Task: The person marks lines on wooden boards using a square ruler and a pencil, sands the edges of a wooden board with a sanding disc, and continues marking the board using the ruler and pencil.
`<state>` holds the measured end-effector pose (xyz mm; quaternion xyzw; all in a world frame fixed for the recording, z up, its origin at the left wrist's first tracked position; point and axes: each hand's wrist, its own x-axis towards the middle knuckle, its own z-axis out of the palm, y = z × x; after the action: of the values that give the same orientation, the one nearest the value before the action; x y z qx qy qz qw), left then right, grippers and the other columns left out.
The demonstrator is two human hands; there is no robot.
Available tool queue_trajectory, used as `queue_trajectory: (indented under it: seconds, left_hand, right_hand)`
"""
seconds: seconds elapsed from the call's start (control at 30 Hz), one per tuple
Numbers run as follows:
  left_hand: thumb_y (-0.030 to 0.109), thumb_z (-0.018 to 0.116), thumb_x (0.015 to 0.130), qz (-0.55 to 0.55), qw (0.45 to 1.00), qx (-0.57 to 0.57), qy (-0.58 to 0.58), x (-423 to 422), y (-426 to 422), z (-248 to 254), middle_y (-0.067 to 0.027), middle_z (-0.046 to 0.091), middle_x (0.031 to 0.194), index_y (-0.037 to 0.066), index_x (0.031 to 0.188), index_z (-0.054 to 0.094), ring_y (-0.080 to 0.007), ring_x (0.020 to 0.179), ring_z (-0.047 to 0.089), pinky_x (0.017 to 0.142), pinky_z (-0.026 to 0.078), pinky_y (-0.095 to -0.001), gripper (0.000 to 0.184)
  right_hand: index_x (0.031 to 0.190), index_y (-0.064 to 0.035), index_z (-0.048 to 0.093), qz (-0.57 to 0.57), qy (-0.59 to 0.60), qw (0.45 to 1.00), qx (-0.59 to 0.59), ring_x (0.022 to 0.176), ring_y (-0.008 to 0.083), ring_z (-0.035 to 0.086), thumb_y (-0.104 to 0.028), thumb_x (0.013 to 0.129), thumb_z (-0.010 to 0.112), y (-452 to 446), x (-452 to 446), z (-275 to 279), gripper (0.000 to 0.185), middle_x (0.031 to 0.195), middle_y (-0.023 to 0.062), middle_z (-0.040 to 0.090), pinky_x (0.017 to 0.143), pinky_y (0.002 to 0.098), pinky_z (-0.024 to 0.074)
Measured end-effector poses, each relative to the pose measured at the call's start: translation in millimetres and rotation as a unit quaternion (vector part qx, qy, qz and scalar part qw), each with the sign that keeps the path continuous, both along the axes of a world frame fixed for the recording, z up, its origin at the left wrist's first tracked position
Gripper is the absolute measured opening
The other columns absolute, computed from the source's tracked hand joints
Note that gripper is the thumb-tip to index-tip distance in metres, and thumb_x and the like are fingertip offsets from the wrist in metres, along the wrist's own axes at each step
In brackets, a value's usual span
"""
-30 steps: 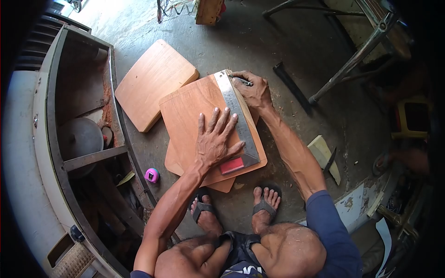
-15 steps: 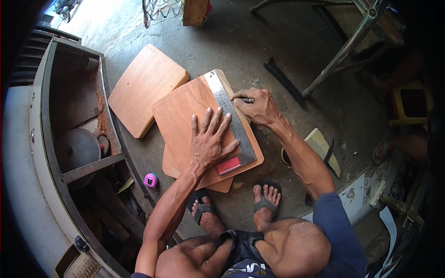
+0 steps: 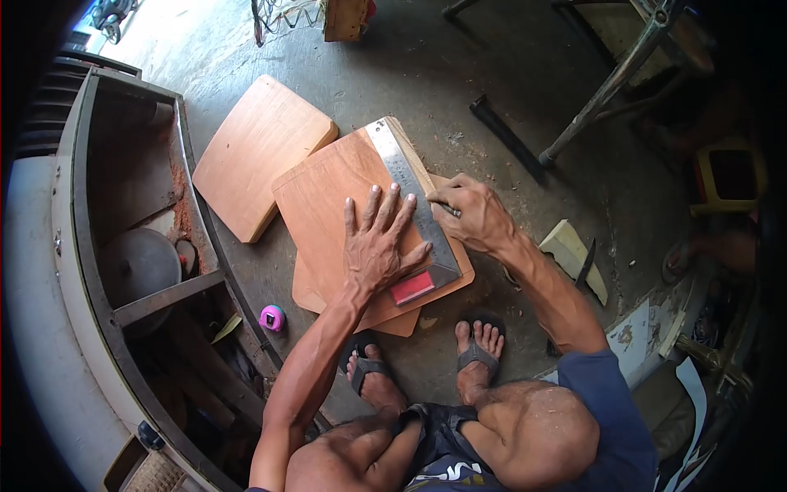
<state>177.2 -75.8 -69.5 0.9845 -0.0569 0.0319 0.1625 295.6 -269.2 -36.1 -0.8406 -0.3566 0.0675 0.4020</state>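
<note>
My left hand (image 3: 379,250) lies flat with fingers spread on a wooden board (image 3: 320,184) with rounded corners. Its thumb and fingertips reach a metal try square (image 3: 399,164) with a red patch on its stock, laid along the board's right side. Pinched in my right hand (image 3: 482,217) is a short dark pencil (image 3: 448,210), its tip hidden by the fingers, beside the square's outer edge. More wood pieces (image 3: 307,283) lie under the board.
Another thick board (image 3: 262,156) rests on the floor at upper left. A pink tape measure (image 3: 271,318) sits near a metal cabinet (image 3: 123,315) on the left. To the right are a black bar (image 3: 508,139), a pale wedge with a dark blade (image 3: 578,258) and metal legs (image 3: 602,98).
My right hand has slid along the square's edge toward my body with the pencil. My left hand stays spread on the board. The whole view has shifted slightly.
</note>
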Motion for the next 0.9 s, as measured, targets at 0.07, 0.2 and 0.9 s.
queue_trajectory:
  seconds: [0.07,0.2,0.9]
  left_hand:
    - [0.066,0.065,0.087,0.002,1.000,0.005,0.006,0,-1,1,-0.0098,0.039,0.165,0.022,0.156,0.047,-0.0327,0.156,0.025,0.127,0.004,-0.0589,0.083]
    - [0.068,0.064,0.088,0.001,1.000,0.026,0.010,1,-1,0,-0.0089,0.037,0.166,0.023,0.156,0.047,-0.0323,0.157,0.025,0.127,0.004,-0.0596,0.084]
    - [0.062,0.065,0.089,0.014,0.999,0.027,0.025,-1,-9,5,-0.0125,0.034,0.167,0.021,0.158,0.044,-0.0359,0.156,0.025,0.124,0.008,-0.0659,0.083]
  right_hand:
    - [0.105,-0.0002,0.077,-0.015,0.003,1.000,0.000,0.099,0.0371,0.070,-0.021,0.091,0.068,7,4,-5,0.027,0.102,0.0229,0.073,0.089,0.0462,0.0578]
    - [0.106,-0.0007,0.076,-0.021,0.023,0.999,-0.027,0.101,0.0361,0.070,-0.022,0.091,0.070,15,20,-1,0.027,0.102,0.0221,0.073,0.090,0.0450,0.0578]
    - [0.104,-0.0054,0.080,-0.025,0.108,0.993,-0.044,0.103,0.0393,0.068,-0.028,0.087,0.071,-33,-25,10,0.030,0.100,0.0248,0.072,0.094,0.0439,0.0546]
